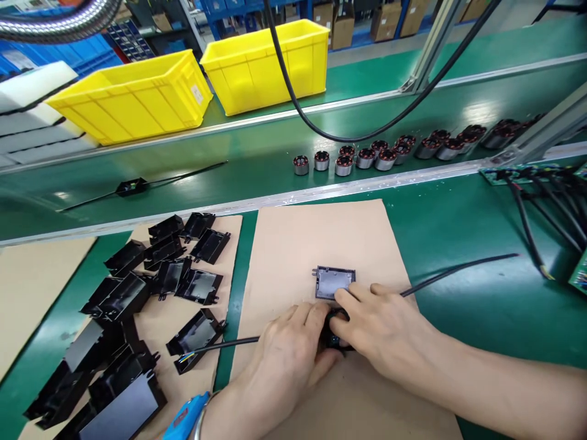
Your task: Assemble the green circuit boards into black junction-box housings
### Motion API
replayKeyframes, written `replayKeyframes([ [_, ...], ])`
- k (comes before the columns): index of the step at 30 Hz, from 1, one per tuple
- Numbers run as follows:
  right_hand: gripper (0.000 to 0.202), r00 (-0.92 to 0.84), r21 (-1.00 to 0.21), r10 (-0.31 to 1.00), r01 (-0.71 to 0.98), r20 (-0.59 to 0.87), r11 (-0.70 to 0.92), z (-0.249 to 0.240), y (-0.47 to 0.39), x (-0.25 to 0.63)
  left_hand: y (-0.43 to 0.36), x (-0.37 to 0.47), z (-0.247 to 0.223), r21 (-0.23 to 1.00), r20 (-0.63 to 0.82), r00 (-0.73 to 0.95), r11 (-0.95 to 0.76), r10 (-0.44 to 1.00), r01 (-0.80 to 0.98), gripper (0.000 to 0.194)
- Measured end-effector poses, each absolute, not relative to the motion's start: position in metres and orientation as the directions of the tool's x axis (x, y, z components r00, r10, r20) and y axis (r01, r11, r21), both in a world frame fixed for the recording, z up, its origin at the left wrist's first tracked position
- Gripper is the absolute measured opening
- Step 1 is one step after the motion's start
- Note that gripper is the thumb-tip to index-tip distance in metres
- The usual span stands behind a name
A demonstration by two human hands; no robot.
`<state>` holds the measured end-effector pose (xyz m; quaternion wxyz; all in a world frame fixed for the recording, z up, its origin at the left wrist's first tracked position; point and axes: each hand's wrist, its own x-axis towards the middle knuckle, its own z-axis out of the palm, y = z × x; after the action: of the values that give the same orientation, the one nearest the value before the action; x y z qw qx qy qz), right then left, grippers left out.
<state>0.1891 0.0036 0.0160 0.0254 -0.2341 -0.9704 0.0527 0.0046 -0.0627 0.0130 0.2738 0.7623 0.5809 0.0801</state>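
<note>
Both hands meet over the cardboard sheet [321,238] around a small black housing [331,333] that they largely cover. My left hand [293,342] is closed on its left side, fingers and thumb curled round it. From the right, my right hand [376,324] grips it, with the thumb and fingers bent over its top. A black cable [238,343] runs out to the left under my left hand, ending in thin coloured wires. Another black cable [458,269] leads away to the right. Just beyond my fingers lies a rectangular black case piece [334,283] with a grey inner face.
Many black cases [123,296] lie piled on cardboard at the left, near a blue tool [186,418]. Copper-wound cores [343,165] line the back strip, beneath yellow bins [270,67] and a hanging cable [321,131]. Green circuit boards [504,175] with wires sit at right.
</note>
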Motion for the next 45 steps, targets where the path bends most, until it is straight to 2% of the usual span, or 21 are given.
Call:
replayKeyframes([
  [2, 0.008, -0.889, -0.144, 0.455, 0.444, 0.057, 0.885, 0.013, 0.004, 0.19, -0.059, -0.002, 0.022, 0.611, -0.243, 0.327, -0.118, 0.913, 0.783, 0.05],
  [4, 0.011, -0.887, -0.189, 0.453, 0.432, 0.087, 0.882, 0.008, 0.005, 0.192, -0.053, -0.008, 0.031, 0.646, -0.305, 0.305, -0.039, 0.902, 0.762, 0.03],
  [6, 0.013, -0.879, -0.243, 0.464, 0.429, 0.108, 0.87, 0.002, 0.005, 0.194, -0.046, -0.01, 0.039, 0.617, -0.392, 0.283, 0.023, 0.875, 0.786, 0.01],
  [9, 0.015, -0.872, -0.313, 0.478, 0.426, 0.108, 0.849, -0.005, 0.005, 0.198, -0.038, -0.006, 0.042, 0.626, -0.472, 0.301, 0.075, 0.828, 0.777, 0.015],
  [12, 0.017, -0.871, -0.351, 0.478, 0.414, 0.117, 0.84, -0.008, 0.005, 0.2, -0.04, 0.004, 0.038, 0.615, -0.405, 0.253, 0.057, 0.879, 0.787, 0.017],
  [16, 0.018, -0.858, -0.361, 0.488, 0.41, 0.16, 0.838, -0.011, 0.002, 0.201, -0.056, 0.014, 0.024, 0.426, -0.363, 0.171, 0.0, 0.916, 0.905, 0.018],
  [20, 0.018, -0.839, -0.36, 0.501, 0.409, 0.213, 0.838, -0.012, 0.001, 0.204, -0.069, 0.017, 0.01, 0.294, -0.322, 0.133, -0.035, 0.937, 0.955, 0.016],
  [24, 0.016, -0.872, -0.347, 0.417, 0.32, 0.256, 0.881, -0.011, 0.001, 0.208, -0.07, 0.021, 0.008, 0.182, -0.273, 0.118, -0.07, 0.955, 0.981, 0.025],
  [27, 0.017, -0.902, -0.322, 0.356, 0.271, 0.243, 0.907, -0.01, 0.001, 0.208, -0.069, 0.024, 0.011, 0.144, -0.219, 0.14, -0.11, 0.966, 0.984, 0.026],
  [32, 0.013, -0.896, -0.315, 0.423, 0.367, 0.131, 0.875, -0.002, -0.001, 0.2, -0.072, 0.018, 0.004, 0.155, -0.073, 0.188, -0.175, 0.979, 0.972, 0.026],
  [37, 0.012, -0.882, -0.379, 0.462, 0.398, 0.092, 0.835, 0.011, -0.002, 0.2, -0.076, 0.005, -0.01, 0.399, 0.142, 0.256, -0.292, 0.956, 0.87, 0.023],
  [39, 0.015, -0.874, -0.383, 0.477, 0.411, 0.094, 0.827, 0.014, -0.005, 0.203, -0.078, 0.002, -0.012, 0.439, 0.186, 0.269, -0.325, 0.945, 0.838, 0.026],
  [43, 0.017, -0.812, -0.321, 0.557, 0.488, 0.175, 0.812, 0.009, -0.017, 0.199, -0.081, 0.002, -0.014, 0.401, 0.197, 0.284, -0.341, 0.938, 0.85, 0.026],
  [45, 0.019, -0.81, -0.28, 0.551, 0.492, 0.2, 0.824, 0.004, -0.024, 0.192, -0.081, 0.002, -0.016, 0.351, 0.213, 0.32, -0.378, 0.923, 0.857, 0.025],
])
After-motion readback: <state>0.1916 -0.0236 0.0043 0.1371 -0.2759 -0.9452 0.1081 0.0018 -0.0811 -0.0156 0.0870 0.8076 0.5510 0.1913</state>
